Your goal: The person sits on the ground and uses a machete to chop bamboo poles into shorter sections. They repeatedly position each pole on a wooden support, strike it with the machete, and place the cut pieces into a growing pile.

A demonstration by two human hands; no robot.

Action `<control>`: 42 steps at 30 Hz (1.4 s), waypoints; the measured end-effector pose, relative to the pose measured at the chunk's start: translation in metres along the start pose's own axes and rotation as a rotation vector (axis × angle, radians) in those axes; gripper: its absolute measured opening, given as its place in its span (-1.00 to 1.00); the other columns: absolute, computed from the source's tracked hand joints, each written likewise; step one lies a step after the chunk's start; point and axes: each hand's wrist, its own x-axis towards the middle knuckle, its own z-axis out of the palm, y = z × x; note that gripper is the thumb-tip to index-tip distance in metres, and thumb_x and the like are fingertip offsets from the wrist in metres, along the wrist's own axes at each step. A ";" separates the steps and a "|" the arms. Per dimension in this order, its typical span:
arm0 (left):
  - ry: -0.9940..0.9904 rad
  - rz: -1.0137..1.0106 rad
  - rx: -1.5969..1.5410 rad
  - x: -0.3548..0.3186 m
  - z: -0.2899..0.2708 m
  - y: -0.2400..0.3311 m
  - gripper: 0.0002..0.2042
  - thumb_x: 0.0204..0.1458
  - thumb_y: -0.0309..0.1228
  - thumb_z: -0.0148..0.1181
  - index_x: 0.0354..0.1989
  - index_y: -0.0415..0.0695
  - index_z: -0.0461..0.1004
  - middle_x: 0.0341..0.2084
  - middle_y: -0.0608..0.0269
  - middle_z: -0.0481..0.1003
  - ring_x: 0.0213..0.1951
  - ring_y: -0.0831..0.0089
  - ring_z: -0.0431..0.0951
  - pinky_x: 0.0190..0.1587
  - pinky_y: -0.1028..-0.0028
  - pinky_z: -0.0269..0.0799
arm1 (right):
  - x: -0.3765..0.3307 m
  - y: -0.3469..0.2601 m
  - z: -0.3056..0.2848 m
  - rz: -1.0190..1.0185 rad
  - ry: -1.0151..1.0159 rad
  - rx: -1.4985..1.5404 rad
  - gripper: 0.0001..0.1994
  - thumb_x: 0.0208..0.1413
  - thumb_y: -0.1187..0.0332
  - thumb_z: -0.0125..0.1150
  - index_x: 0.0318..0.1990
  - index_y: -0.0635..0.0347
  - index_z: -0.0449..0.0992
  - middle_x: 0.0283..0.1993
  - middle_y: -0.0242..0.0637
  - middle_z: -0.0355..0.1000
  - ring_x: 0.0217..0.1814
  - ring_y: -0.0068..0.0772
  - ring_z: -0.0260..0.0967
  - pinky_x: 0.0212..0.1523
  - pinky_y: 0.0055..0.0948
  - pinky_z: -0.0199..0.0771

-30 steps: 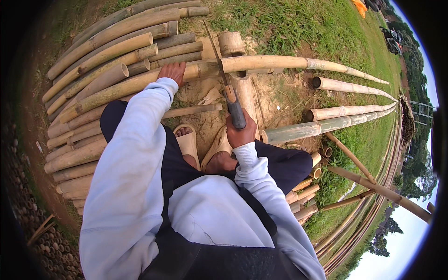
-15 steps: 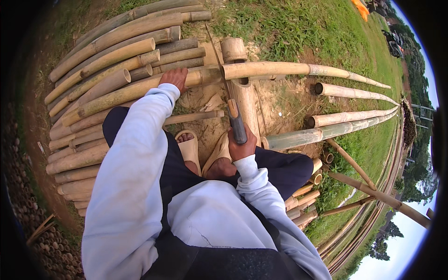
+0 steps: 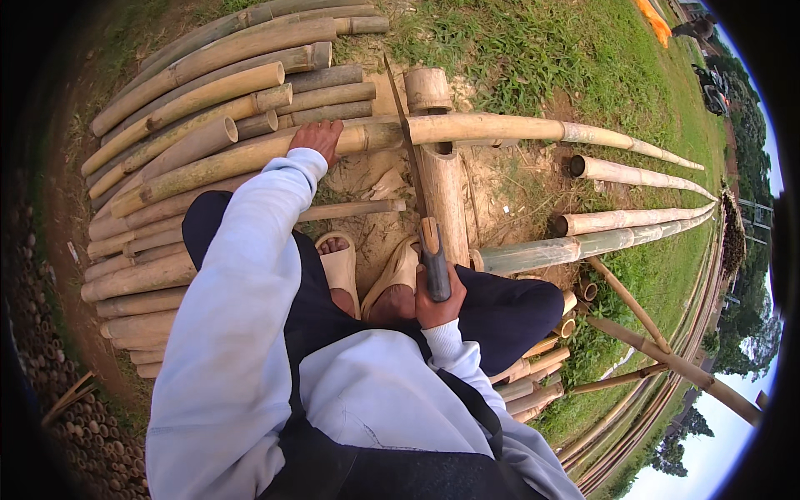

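My left hand (image 3: 318,140) is wrapped over the top of a long bamboo pole (image 3: 487,127), just left of the saw. In my right hand (image 3: 439,298) is the dark grip of a handsaw (image 3: 420,187), near my right knee. Its long narrow blade points away from me and crosses the pole, touching it to the right of my left hand. Under the pole lies a thick bamboo support (image 3: 442,196), with a notch near its far end. How deep the blade sits in the pole cannot be made out.
Cut bamboo lengths (image 3: 150,275) lie stacked at the left. More long poles (image 3: 633,171) stretch off to the right over grass. My sandalled feet (image 3: 337,267) are on bare soil below the pole. A bamboo frame (image 3: 658,350) stands at the lower right.
My right hand has pulled the saw back toward my body, so the blade has slid nearer across the pole. My left hand keeps its hold on the pole.
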 end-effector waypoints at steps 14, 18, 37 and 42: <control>-0.069 -0.018 -0.059 0.010 -0.010 0.003 -0.62 -0.07 -0.34 0.33 -0.05 -0.10 0.43 -0.17 0.03 0.59 -0.11 0.02 0.64 -0.06 0.12 0.55 | 0.060 -0.014 0.021 -0.018 -0.006 -0.059 -0.85 0.11 0.43 0.34 -0.29 0.32 0.51 -0.55 -0.10 0.40 -0.48 -0.42 0.40 -0.38 -0.36 0.42; -0.088 -0.041 -0.040 0.019 -0.014 -0.001 -0.64 -0.03 -0.36 0.29 -0.03 -0.09 0.44 -0.17 0.02 0.60 -0.10 0.03 0.64 -0.06 0.11 0.56 | 0.006 0.001 -0.007 -0.020 -0.061 -0.084 -0.83 0.12 0.40 0.35 -0.28 0.31 0.52 -0.48 -0.08 0.48 -0.43 -0.39 0.53 -0.35 -0.37 0.46; -0.258 -0.075 -0.117 0.026 -0.024 -0.001 -0.50 -0.07 -0.09 0.37 0.04 -0.01 0.48 -0.12 -0.05 0.62 -0.04 -0.07 0.62 0.00 0.01 0.50 | -0.010 0.008 -0.014 -0.031 0.037 -0.002 -0.87 0.05 0.47 0.34 -0.37 0.30 0.48 -0.60 -0.20 0.36 -0.58 -0.48 0.34 -0.48 -0.40 0.34; -0.206 -0.036 -0.014 0.016 -0.014 -0.001 -0.59 0.04 -0.26 0.25 0.07 -0.05 0.41 -0.15 -0.05 0.62 -0.08 -0.03 0.64 -0.04 0.02 0.51 | -0.023 -0.016 -0.046 0.003 -0.029 -0.074 -0.86 -0.03 0.49 0.35 -0.33 0.27 0.50 -0.49 0.05 0.44 -0.39 0.10 0.55 -0.37 -0.26 0.49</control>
